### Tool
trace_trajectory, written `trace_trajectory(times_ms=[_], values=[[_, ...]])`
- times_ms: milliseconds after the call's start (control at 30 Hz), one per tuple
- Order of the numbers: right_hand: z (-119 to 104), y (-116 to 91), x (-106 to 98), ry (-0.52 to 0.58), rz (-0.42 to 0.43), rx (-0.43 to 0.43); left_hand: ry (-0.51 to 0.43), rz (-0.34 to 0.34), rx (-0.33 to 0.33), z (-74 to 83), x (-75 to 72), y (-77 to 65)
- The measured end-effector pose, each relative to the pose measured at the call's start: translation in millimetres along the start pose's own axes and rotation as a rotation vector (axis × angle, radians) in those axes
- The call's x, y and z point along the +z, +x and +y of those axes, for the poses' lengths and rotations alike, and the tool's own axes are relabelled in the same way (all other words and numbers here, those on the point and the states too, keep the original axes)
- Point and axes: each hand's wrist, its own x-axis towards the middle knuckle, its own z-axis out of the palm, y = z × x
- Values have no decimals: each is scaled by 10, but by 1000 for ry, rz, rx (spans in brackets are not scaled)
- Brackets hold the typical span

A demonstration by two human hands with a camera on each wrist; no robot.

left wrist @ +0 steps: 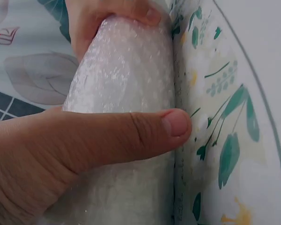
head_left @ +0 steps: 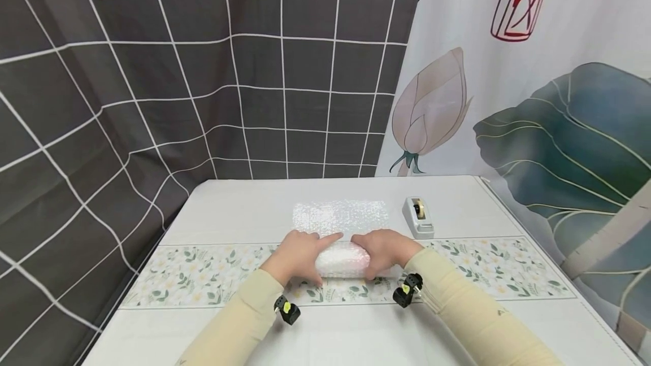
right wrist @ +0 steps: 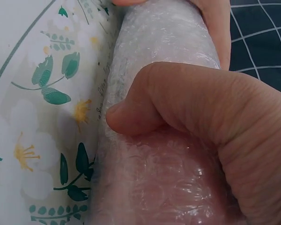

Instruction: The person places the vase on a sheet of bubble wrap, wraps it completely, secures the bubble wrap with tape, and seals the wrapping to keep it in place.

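Observation:
A bubble-wrapped bundle lies crosswise on the table's floral band, with a pinkish tint showing through its right end. My left hand grips the left part, its thumb laid over the near side and the index finger stretched along the far top. At the other end my right hand holds the bundle, its bent thumb pressing the clear plastic. What is wrapped inside is hidden by the layers. Beyond both hands, a loose flat stretch of bubble wrap spreads toward the back of the table.
A white tape dispenser with a yellowish roll stands behind and right of my right hand. The table has a white cover with a printed flower band. A dark grid curtain and a lotus-print cloth hang behind it.

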Motion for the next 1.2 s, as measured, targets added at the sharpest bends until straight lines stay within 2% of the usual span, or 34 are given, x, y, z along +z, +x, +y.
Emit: trace_trajectory(times_ms=[167,367,567,833,1033,1200], values=[[5,-16,12,2,22,-20,-77,-7,21,-53,17,25],[-12,-100,35,-35,125,-44,-112,2,39,-89,58,46],[1,-173,30,-56,195,-41,-156,-15,37,-118,24,66],[13,-299,112,-205,358,-111,-280,-102,-6,-167,15,98],[70,-317,140,-252,364,-72,-355,-165,-45,-215,-14,144],[153,-284,131,-186,321,-62,-374,-191,-60,-220,-25,157]])
